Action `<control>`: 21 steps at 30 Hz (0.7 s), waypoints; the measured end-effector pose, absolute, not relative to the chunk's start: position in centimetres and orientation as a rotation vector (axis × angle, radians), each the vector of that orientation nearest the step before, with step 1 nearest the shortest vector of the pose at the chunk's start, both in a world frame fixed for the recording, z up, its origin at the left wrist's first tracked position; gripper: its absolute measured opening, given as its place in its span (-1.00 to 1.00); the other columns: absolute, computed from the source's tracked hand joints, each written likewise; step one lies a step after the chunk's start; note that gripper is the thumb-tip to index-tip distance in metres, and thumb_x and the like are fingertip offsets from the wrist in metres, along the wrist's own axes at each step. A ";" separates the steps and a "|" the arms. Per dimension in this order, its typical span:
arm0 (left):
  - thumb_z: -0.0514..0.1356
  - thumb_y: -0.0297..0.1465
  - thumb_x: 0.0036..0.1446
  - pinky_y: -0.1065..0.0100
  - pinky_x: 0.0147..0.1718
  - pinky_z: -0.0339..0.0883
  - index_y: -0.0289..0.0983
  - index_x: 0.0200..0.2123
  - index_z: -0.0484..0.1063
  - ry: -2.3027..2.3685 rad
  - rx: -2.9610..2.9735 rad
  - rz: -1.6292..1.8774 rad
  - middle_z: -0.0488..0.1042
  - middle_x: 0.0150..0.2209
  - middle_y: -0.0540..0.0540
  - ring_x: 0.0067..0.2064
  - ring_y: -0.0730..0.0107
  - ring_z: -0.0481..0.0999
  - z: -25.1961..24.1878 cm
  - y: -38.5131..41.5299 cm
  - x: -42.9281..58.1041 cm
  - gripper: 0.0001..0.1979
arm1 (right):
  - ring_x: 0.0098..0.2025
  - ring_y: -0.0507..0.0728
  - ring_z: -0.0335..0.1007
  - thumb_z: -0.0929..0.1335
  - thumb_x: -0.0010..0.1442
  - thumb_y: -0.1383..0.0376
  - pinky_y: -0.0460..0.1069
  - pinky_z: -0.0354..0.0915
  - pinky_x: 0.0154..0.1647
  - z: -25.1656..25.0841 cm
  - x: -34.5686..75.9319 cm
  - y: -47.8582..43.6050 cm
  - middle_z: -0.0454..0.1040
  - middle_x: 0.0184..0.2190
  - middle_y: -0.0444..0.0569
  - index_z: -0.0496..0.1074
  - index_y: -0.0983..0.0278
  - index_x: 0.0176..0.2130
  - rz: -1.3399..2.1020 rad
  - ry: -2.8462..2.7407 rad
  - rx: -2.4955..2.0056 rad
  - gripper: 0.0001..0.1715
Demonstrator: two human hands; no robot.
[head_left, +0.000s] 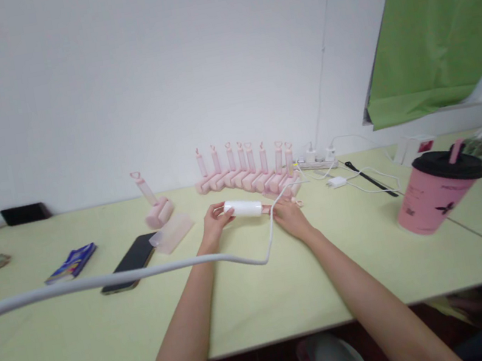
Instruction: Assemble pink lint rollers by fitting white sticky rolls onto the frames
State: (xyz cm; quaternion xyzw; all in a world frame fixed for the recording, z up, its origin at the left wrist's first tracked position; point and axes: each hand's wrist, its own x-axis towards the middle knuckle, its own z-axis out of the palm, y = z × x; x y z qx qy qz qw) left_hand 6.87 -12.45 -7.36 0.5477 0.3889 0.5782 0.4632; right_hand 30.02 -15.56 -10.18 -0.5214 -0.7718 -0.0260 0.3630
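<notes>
A white roller lies level above the table between my hands. My left hand is closed round its left end, thumb in front. At the roller's right end, my right hand has its fingers closed on the pink handle, with a pink loop showing past the fingers. Left of my left hand a clear plastic cover lies on the table. Behind it a pink lint roller rests with its clear handle upright. A row of several similar pink rollers stands behind my hands.
A pink cup with a black lid stands at the right, near white cables and a plug. On the left are a phone and a blue packet. A thick white cable crosses the view in front.
</notes>
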 end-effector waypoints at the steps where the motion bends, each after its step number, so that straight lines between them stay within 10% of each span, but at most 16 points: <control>1: 0.36 -0.25 -0.25 0.18 -0.17 0.43 -0.33 -0.21 0.30 0.949 1.360 1.418 0.46 -0.24 -0.11 -0.28 0.41 0.49 -7.3 -12.5 7.0 -0.48 | -0.12 0.15 0.28 0.26 0.09 0.43 0.03 0.15 -0.04 -10.0 29.8 -15.8 0.45 -0.25 0.01 0.45 0.27 -0.27 -0.031 -2.001 -1.294 -0.78; 12: 0.34 -0.24 -0.21 0.26 -0.24 0.44 -0.28 -0.15 0.20 0.915 1.390 1.431 0.43 -0.24 -0.09 -0.29 0.41 0.50 -6.8 -13.5 8.3 -0.44 | 0.10 0.20 0.15 0.38 -0.01 0.23 0.11 0.09 0.13 -9.2 28.4 -16.5 0.20 0.10 0.12 0.08 0.30 0.17 0.165 -1.794 -1.116 -0.20; 21: 0.33 -0.22 -0.21 0.08 -0.02 0.23 -0.24 0.00 0.12 1.030 1.730 1.473 0.33 -0.04 -0.21 -0.02 0.18 0.38 -6.6 -14.0 9.4 -0.30 | 0.08 0.14 0.17 0.27 0.08 0.39 0.05 0.07 0.14 -8.7 28.4 -15.8 0.31 0.03 -0.01 0.25 0.19 0.09 0.211 -1.796 -0.993 -0.45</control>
